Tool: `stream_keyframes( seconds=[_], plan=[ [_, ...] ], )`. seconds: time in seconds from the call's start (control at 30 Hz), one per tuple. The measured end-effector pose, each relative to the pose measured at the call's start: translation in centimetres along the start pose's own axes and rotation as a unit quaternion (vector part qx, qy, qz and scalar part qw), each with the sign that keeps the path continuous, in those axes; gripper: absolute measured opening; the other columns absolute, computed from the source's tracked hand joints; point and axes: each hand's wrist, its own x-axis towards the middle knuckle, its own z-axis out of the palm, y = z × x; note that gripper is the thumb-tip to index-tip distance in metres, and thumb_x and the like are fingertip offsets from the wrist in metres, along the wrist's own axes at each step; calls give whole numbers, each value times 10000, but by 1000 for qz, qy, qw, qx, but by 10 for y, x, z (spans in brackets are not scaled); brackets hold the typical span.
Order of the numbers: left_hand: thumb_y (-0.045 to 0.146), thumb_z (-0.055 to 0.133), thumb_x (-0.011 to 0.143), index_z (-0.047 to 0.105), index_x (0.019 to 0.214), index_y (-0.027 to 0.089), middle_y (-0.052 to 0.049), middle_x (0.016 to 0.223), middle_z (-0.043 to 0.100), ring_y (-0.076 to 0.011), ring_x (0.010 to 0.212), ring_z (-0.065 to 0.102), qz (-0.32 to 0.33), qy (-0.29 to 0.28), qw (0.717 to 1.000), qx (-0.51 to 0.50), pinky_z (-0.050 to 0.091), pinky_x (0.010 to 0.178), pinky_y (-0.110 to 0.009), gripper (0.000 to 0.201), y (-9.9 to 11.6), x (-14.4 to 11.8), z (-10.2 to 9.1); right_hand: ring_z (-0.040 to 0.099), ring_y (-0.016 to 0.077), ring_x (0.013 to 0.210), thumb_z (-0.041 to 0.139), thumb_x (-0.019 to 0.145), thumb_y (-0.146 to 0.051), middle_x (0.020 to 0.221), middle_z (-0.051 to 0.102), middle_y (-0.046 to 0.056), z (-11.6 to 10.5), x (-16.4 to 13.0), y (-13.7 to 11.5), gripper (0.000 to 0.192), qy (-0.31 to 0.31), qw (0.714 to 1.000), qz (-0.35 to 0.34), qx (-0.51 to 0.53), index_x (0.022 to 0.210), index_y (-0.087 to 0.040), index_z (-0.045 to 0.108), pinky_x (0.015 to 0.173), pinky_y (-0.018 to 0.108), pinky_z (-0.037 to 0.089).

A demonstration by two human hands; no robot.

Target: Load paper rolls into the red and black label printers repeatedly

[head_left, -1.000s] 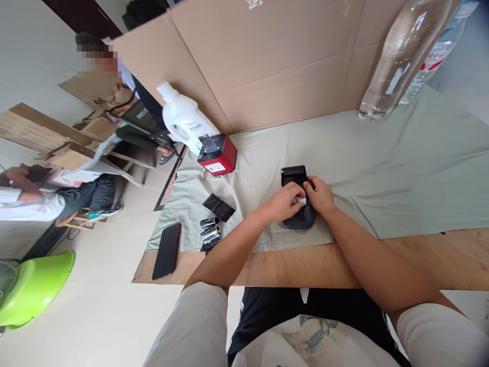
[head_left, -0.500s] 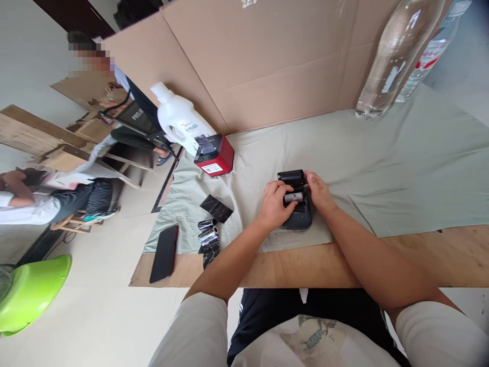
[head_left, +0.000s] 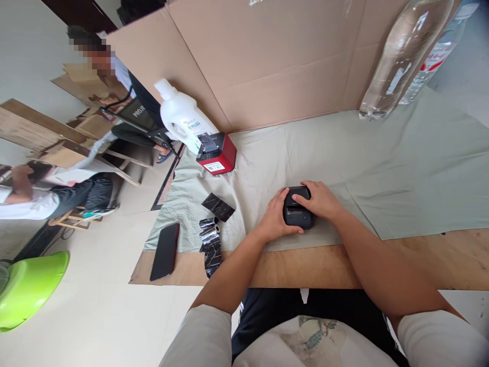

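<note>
A small black label printer point(head_left: 298, 218) lies on the cloth-covered table in front of me, its lid down. My left hand point(head_left: 275, 216) wraps its left side, with the thumb along the near edge. From the right, my right hand point(head_left: 320, 200) grips the far right corner, thumb resting on top of the lid. The roll inside is hidden under the lid. To the left lie a flat black label piece point(head_left: 218, 206) and shiny black label rolls point(head_left: 210, 236) with a loose strip trailing toward me.
A dark phone point(head_left: 165, 252) lies at the table's left end. Behind stand a red and black box-shaped device point(head_left: 217, 154), a white jug point(head_left: 187, 118), a cardboard panel point(head_left: 275, 61) and clear bottles point(head_left: 399, 63). Two people sit at left, beyond a green basin point(head_left: 34, 290).
The printer's lid has swung down shut over the pale roll. My right hand has come onto the lid, and my left hand has shifted from the roll to the printer's left side.
</note>
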Motion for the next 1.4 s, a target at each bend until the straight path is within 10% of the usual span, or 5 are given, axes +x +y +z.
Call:
stream_keyframes(
  seconds=[0.23, 0.37, 0.6, 1.03, 1.4],
  plan=[
    [724, 823, 509, 147, 1550, 259, -189, 1621, 151, -391, 1502, 202, 24, 35, 991, -125, 265, 1202, -535, 1325, -7, -4, 4, 589, 298, 1112, 746, 693, -533, 1173, 594, 117, -10, -9, -11, 549, -35, 991, -37, 121, 1121, -226, 588, 967, 478, 488],
    [723, 627, 775, 279, 1488, 239, -156, 1479, 434, -308, 1359, 455, -65, 79, 952, -288, 380, 1121, -454, 930, -13, -2, 8, 563, 302, 1168, 790, 634, -576, 1235, 562, 113, -4, -11, -17, 703, -34, 972, -83, 216, 1202, -238, 551, 1013, 487, 468],
    [547, 778, 728, 533, 1230, 211, -80, 1184, 624, -251, 1130, 575, -100, 147, 902, -394, 439, 1000, -397, 652, -15, 2, 10, 617, 290, 1097, 791, 659, -610, 1185, 635, 122, 2, -5, -9, 703, -159, 931, 51, 324, 1180, -207, 546, 971, 484, 505],
    [650, 654, 787, 459, 1307, 227, -101, 1211, 600, -221, 1012, 640, -82, 167, 906, -380, 527, 863, -371, 699, -21, 2, 11, 685, 240, 930, 846, 636, -535, 1002, 707, 83, 8, -1, -11, 727, -72, 908, 136, 389, 1216, -202, 561, 883, 437, 565],
    [445, 681, 775, 594, 972, 186, -44, 898, 633, -160, 782, 652, -179, 38, 942, -281, 545, 728, -329, 336, -1, 6, 6, 694, 208, 785, 606, 907, -340, 867, 710, 135, -175, 129, 114, 248, 236, 914, 296, 149, 924, -97, 654, 703, 355, 585]
  ],
)
